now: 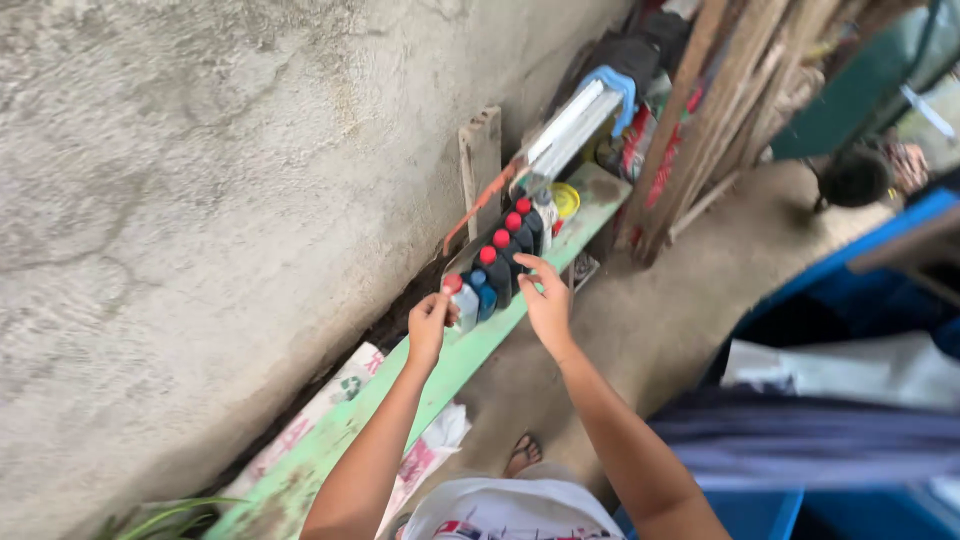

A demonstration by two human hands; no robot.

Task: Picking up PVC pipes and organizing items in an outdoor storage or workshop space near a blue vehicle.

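Upright grey bottle [463, 303] pinched in left hand [428, 325], right hand [547, 300] spread empty

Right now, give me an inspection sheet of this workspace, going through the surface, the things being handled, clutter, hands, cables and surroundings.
Surface: a long green plank running along the foot of a rough concrete wall; its paint looks worn.
Job's things: a row of dark bottles with red caps on the plank, with a pale bottle at the near end.
Clutter: a yellow lid, white tubes and a printed sack under the plank.
Grippers: left hand pinching the pale bottle's red cap; right hand open, fingers spread beside the row.
Cables: nothing seen.
Surroundings: wooden boards leaning upright, a blue bin, a bare concrete floor.
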